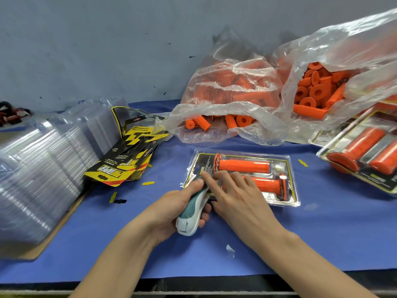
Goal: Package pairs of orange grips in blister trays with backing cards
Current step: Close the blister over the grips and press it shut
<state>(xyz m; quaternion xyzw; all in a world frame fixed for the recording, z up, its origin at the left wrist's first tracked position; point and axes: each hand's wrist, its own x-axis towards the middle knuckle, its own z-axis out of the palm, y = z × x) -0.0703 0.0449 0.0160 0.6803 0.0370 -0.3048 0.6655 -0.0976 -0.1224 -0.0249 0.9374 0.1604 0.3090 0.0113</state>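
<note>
Work surface: a blue cloth-covered table (pixel 322 233) fills the lower half of the frame, so everything I need lies within reach.
Grip supply: two crumpled clear plastic bags of loose orange rubber grips (pixel 232 97) sit in the upper right, mouths turned toward me for easy picking.
Tray supply: a tall nested stack of clear blister trays (pixel 38 168) leans along the left edge.
Card supply: a fanned pile of black-and-yellow printed backing cards (pixel 129 155) lies just right of that stack, in the left centre.
Finished work: a closed clear pack with two orange grips (pixel 365 151) rests at the right edge, set aside.
Current pack: the clear blister tray holding a pair of orange grips over its backing card (pixel 242 175) lies flat at centre frame.
Right hand (pixel 234 194): my straight fingers press down on the pack's left end, pinning plastic to card, I judge, for stapling.
Left hand (pixel 178 209): curled round a white-and-teal handheld stapler (pixel 192 214), its nose at the pack's near-left corner.
</note>
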